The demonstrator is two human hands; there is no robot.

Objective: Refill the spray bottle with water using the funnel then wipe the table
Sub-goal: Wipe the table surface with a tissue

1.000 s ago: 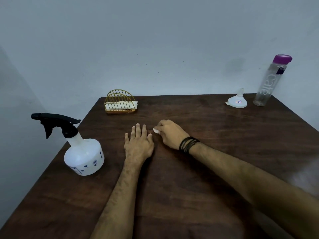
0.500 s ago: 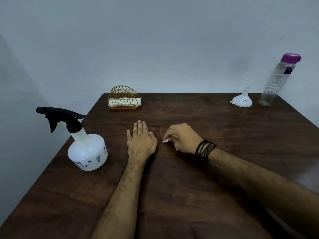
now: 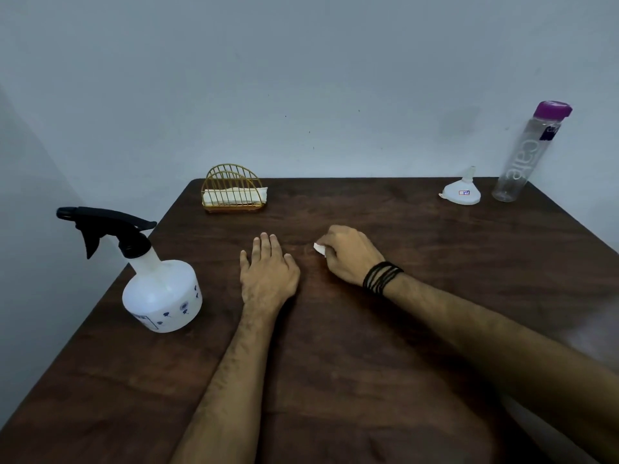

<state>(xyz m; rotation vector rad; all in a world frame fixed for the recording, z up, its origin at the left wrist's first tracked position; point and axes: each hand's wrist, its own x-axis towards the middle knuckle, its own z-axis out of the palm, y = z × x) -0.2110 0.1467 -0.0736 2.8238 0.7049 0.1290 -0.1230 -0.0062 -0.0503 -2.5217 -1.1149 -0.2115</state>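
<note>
Nearest to us, both forearms reach out over the dark wooden table (image 3: 335,380). Our left hand (image 3: 268,272) lies flat on the wood, fingers straight and together, holding nothing. Just beside it, our right hand (image 3: 350,254) has its grip curled down over a small white wad, apparently a tissue (image 3: 320,248), only a corner of which shows past the knuckles; the wad is pressed against the table.

To the left, near the table's edge, the spray bottle (image 3: 162,293) stands upright with its black trigger head screwed on. Farther back, a gold wire holder (image 3: 232,190) keeps a stack of white napkins. At the far right corner the white funnel (image 3: 460,194) sits mouth down, spout up, just beside a tall clear water bottle (image 3: 522,155) with its purple cap on.

We judge the wiping step to be in hand: the bottle is capped and the funnel set aside, so the refill looks finished. Next, we need to drag the tissue across the wood with steady downward pressure, keeping it bunched under the fingers, while the left hand braces or moves out of the path.
</note>
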